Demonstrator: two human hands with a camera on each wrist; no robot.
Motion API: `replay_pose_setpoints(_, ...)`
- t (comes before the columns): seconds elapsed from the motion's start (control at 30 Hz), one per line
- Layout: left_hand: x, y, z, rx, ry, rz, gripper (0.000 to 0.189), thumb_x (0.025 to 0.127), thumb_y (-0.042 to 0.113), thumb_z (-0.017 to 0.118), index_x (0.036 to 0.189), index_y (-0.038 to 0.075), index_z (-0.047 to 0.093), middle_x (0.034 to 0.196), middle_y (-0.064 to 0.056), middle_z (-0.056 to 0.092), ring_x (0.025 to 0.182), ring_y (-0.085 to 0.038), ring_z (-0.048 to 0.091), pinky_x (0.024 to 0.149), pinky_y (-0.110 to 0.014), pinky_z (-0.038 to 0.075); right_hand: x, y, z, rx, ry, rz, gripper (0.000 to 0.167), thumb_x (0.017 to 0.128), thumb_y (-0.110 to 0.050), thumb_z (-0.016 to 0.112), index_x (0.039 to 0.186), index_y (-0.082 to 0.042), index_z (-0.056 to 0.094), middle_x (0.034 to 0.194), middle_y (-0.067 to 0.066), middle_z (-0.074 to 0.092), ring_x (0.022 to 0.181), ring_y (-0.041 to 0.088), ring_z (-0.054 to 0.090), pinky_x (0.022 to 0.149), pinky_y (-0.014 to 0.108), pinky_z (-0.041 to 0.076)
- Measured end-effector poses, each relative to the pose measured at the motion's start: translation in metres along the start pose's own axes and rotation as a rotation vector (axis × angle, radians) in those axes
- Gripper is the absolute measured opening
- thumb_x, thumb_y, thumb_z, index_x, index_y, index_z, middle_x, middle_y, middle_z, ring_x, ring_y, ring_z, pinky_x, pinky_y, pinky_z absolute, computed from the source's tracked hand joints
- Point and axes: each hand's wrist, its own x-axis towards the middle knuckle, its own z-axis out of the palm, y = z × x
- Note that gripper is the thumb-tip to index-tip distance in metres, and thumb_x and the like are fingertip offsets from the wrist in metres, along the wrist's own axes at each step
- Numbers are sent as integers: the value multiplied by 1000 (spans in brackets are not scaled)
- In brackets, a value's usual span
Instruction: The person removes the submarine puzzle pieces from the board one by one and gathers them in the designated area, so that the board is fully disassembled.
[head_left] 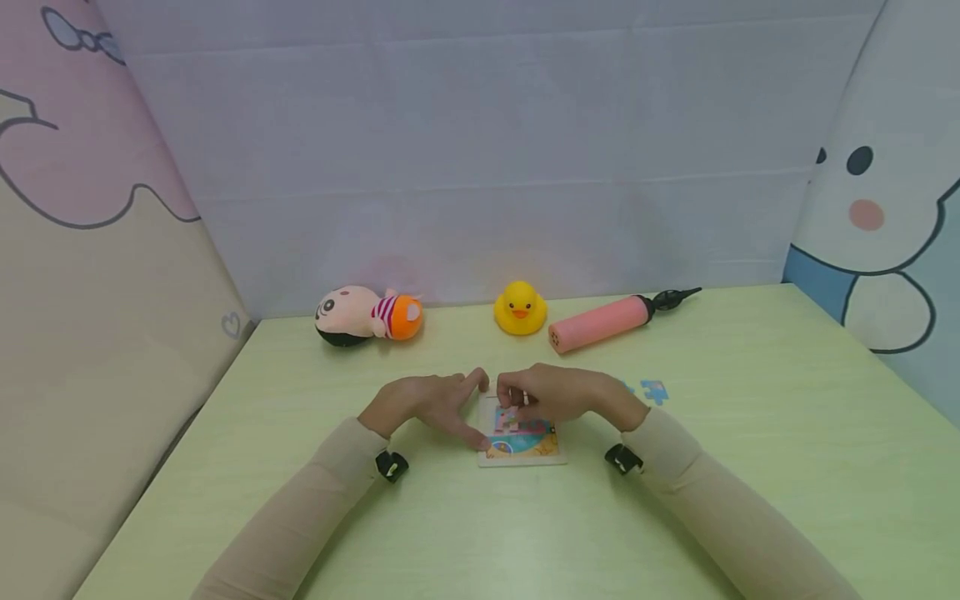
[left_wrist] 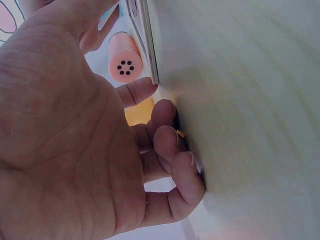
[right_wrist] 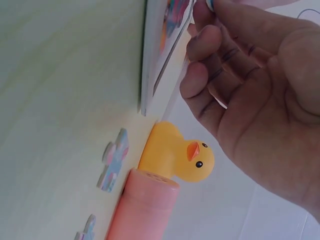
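Right-hand grip (head_left: 555, 390) — pinched on a small puzzle piece (right_wrist: 210, 5) above the far half of the puzzle board (head_left: 525, 462), left hand (head_left: 442, 406) spread at the board's left edge — with loose pieces (head_left: 655, 391) right of the board, nearer the right-hand grip.

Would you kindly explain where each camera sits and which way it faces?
Head: head-worn, facing forward and down at the jigsaw puzzle; left hand, right hand and sleeves show.
Left wrist: on that wrist, facing the puzzle's edge; left palm shows.
Right wrist: likewise worn, facing the puzzle and rubber duck; right palm shows.
Both wrist views share the pink hand pump.
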Motion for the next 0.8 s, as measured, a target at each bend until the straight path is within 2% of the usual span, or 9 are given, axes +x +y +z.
replay_pose_setpoints(0.43,1,0,0,-8,-13,-4,80,78,67,73,135,28,31,114,-2,53,98,-21,57,86,-41,44,-8,6,-12,-4,-50,85,10,98,-9,64,101,-14,56,88,-4,58,78,12,53,70,26,44)
replay_pose_setpoints(0.8,2,0,0,-10,-9,9,81,79,66,73,136,28,31,116,-3,53,99,-22,57,87,-41,45,-13,10,-17,-2,-64,105,8,98,-10,65,100,-14,58,88,-3,59,75,12,52,70,27,43)
